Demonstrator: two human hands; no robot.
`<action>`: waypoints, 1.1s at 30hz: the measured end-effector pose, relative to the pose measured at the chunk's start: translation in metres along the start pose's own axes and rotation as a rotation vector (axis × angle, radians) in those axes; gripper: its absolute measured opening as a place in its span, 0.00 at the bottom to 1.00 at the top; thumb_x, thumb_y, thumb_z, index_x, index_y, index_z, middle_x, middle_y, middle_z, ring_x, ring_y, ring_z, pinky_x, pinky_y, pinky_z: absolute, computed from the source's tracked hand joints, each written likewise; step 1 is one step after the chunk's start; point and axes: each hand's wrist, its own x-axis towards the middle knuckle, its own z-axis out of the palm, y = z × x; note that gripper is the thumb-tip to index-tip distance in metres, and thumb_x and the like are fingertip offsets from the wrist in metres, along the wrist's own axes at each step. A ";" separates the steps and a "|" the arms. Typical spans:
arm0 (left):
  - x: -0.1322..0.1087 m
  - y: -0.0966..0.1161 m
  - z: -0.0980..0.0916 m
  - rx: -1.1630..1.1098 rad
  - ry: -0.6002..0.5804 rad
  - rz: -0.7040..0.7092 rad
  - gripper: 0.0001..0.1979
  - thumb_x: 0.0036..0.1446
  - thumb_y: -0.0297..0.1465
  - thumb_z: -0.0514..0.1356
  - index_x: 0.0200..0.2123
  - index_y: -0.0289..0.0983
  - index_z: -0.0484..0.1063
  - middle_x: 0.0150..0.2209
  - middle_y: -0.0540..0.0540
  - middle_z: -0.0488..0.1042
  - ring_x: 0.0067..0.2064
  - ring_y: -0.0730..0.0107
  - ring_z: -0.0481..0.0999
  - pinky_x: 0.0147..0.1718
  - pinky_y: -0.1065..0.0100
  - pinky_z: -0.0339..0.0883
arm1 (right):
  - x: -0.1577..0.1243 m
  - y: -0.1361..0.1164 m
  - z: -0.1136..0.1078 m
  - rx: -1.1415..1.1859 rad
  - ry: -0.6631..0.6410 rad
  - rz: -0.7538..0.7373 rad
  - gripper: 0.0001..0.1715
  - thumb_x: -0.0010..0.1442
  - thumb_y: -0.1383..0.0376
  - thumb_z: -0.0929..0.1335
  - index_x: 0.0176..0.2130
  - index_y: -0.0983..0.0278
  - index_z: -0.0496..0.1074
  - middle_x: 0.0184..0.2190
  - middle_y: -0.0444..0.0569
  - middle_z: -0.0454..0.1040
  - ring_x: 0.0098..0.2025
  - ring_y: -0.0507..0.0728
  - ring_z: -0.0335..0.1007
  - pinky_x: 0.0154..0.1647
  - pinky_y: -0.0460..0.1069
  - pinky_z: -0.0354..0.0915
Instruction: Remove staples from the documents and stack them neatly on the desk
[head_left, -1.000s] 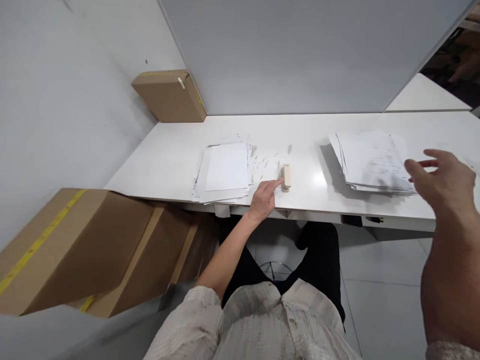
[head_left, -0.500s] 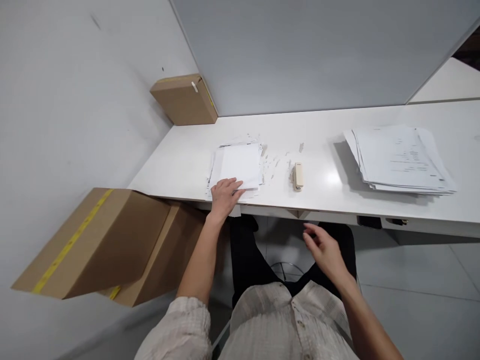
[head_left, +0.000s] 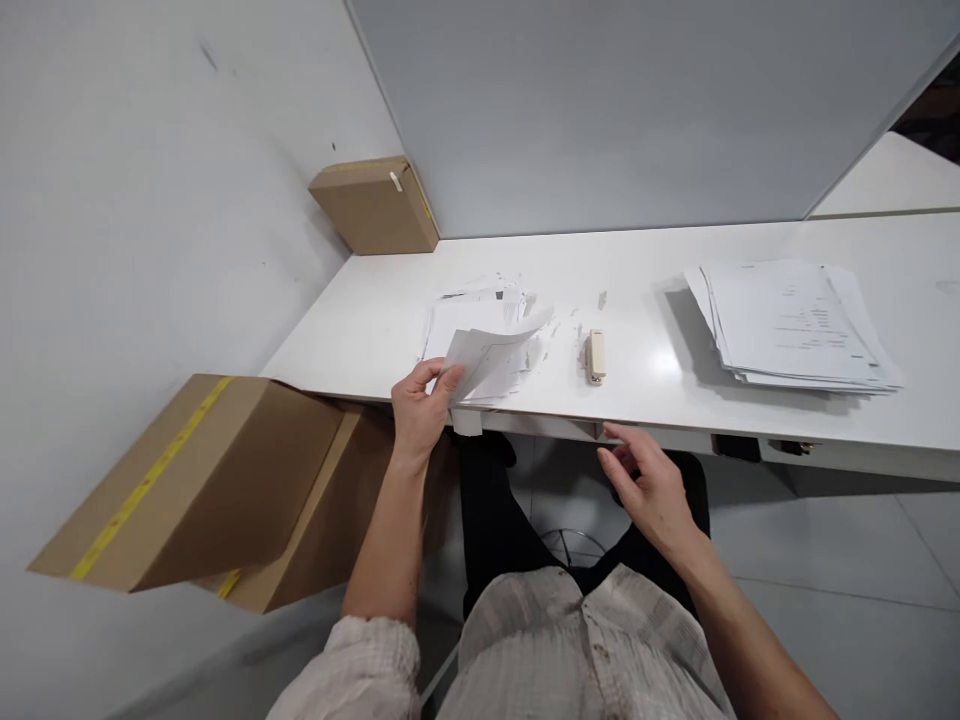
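Observation:
My left hand [head_left: 418,405] pinches the near corner of some sheets of paper [head_left: 491,355] and lifts them off the left paper stack [head_left: 461,325] on the white desk [head_left: 645,400]. My right hand [head_left: 646,482] hovers just below the desk's front edge, fingers apart, holding nothing. A cream stapler [head_left: 595,355] lies on the desk between the two stacks, above my right hand. A second paper stack [head_left: 791,325] lies at the right.
Small paper scraps [head_left: 559,318] lie scattered near the stapler. A brown cardboard box [head_left: 375,205] stands in the desk's back left corner. Larger cardboard boxes [head_left: 195,480] sit below the desk at left. A grey partition [head_left: 637,110] backs the desk.
My left hand went from the stapler to the left stack and now lifts sheets from it. My right hand dropped from above the right stack to below the desk edge.

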 end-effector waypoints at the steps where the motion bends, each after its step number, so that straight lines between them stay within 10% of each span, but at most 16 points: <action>1: -0.004 0.010 -0.003 -0.026 -0.048 -0.011 0.10 0.50 0.38 0.62 0.29 0.36 0.74 0.33 0.48 0.75 0.37 0.68 0.73 0.38 0.67 0.67 | 0.004 -0.008 -0.004 -0.036 0.075 -0.071 0.21 0.61 0.60 0.64 0.53 0.59 0.64 0.46 0.55 0.69 0.41 0.59 0.70 0.40 0.54 0.69; 5: -0.019 0.038 -0.005 -0.057 -0.198 0.016 0.07 0.48 0.35 0.64 0.25 0.38 0.73 0.33 0.48 0.75 0.38 0.67 0.73 0.38 0.67 0.67 | 0.023 -0.036 -0.012 -0.106 0.237 -0.304 0.31 0.57 0.61 0.68 0.59 0.55 0.58 0.54 0.56 0.62 0.56 0.65 0.61 0.52 0.62 0.63; 10: -0.026 0.051 0.009 -0.131 -0.286 -0.021 0.09 0.45 0.35 0.66 0.22 0.37 0.71 0.32 0.48 0.74 0.36 0.68 0.73 0.37 0.67 0.67 | 0.055 -0.042 -0.005 -0.041 0.100 -0.318 0.30 0.56 0.55 0.68 0.56 0.57 0.60 0.54 0.55 0.63 0.59 0.66 0.56 0.54 0.63 0.61; 17: -0.016 0.045 0.001 -0.226 -0.370 -0.265 0.12 0.49 0.41 0.63 0.27 0.37 0.75 0.25 0.50 0.73 0.26 0.74 0.70 0.25 0.73 0.65 | 0.051 -0.034 -0.011 0.277 -0.168 0.103 0.16 0.55 0.53 0.68 0.26 0.62 0.67 0.21 0.43 0.66 0.24 0.51 0.61 0.24 0.46 0.59; 25: -0.050 0.016 0.040 -0.798 -0.457 -0.689 0.22 0.52 0.44 0.61 0.43 0.33 0.74 0.40 0.40 0.78 0.45 0.58 0.76 0.45 0.59 0.70 | 0.022 -0.010 -0.010 0.360 -0.010 0.357 0.18 0.52 0.52 0.68 0.22 0.63 0.66 0.19 0.42 0.63 0.23 0.51 0.57 0.22 0.45 0.54; 33: -0.056 0.035 0.064 -1.098 -0.432 -0.844 0.20 0.61 0.38 0.52 0.51 0.32 0.69 0.49 0.41 0.74 0.58 0.56 0.66 0.59 0.56 0.56 | 0.007 0.002 -0.017 0.258 0.133 0.361 0.18 0.57 0.53 0.64 0.26 0.64 0.73 0.22 0.44 0.67 0.27 0.53 0.60 0.25 0.45 0.57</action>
